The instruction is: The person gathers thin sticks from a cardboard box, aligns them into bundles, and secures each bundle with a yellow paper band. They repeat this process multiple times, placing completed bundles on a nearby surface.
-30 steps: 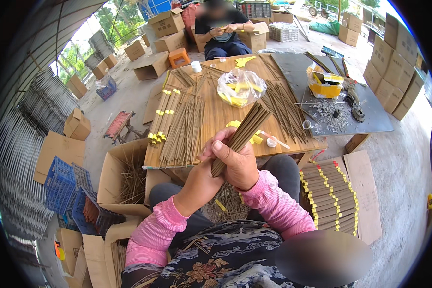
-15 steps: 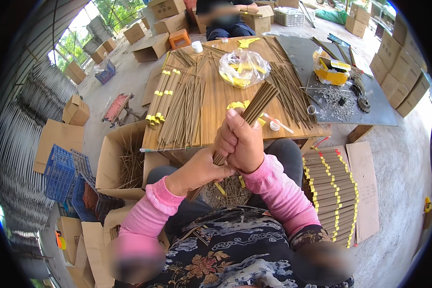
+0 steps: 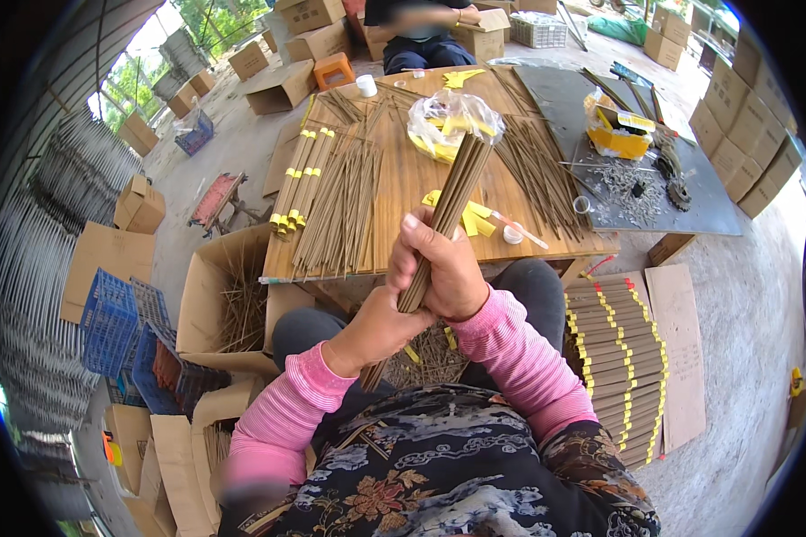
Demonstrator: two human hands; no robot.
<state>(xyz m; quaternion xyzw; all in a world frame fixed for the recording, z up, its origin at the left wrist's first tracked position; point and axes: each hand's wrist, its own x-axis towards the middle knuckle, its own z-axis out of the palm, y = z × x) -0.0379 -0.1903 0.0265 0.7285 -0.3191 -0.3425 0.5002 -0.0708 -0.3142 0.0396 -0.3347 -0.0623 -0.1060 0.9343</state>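
Note:
Both my hands are wrapped round one bundle of thin brown incense sticks (image 3: 461, 183), held tilted above my lap, its upper end leaning away to the right. My left hand (image 3: 378, 324) grips it low down, and my right hand (image 3: 445, 268) closes round it just above, thumb on top. The bundle's lower end shows below my left hand. Beyond my hands, yellow paper strips (image 3: 480, 220) lie on the wooden table (image 3: 394, 237), beside a small white cup (image 3: 512, 234) with a brush (image 3: 527, 231) by it.
Loose sticks (image 3: 340, 206) and yellow-banded bundles (image 3: 303, 183) lie on the table's left, near a plastic bag (image 3: 452, 121). Many banded bundles (image 3: 618, 358) are stacked at right. A carton (image 3: 206, 286) stands left. Another person (image 3: 425, 36) sits across the table.
The bundle has become more upright, its top swinging left. My right hand has shifted slightly left and down, my left hand slightly right. Both still grip the sticks.

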